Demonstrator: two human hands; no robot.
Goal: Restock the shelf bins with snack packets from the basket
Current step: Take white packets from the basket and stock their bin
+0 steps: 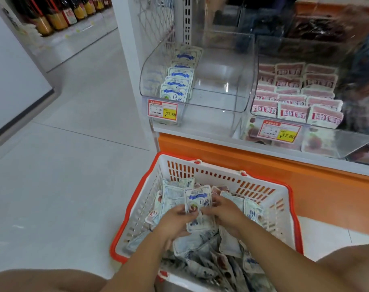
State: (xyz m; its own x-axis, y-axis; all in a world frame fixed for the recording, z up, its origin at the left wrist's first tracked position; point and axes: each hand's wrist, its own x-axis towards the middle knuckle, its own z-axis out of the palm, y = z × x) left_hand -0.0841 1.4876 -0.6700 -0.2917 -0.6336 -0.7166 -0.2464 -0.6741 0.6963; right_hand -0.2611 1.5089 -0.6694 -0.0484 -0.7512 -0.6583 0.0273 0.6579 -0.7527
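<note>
Loose snack packets [211, 256] filled the basket [137, 199] beneath both wrists. Left hand [175, 220] and right hand [223, 211] each curled fingers on one upright white-blue packet [198, 200], pinched between them. Beyond the fingertips, a clear shelf bin [221, 81] held matching packets [177, 85] along its left side; pink packets [295, 95] filled the neighbouring bin [347, 135].

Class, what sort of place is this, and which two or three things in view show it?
Most likely a supermarket or grocery shop. Clear shelf bins carry price tags, a shopping basket of snack packets sits on the floor, and bottles line a shelf across the aisle.
</note>
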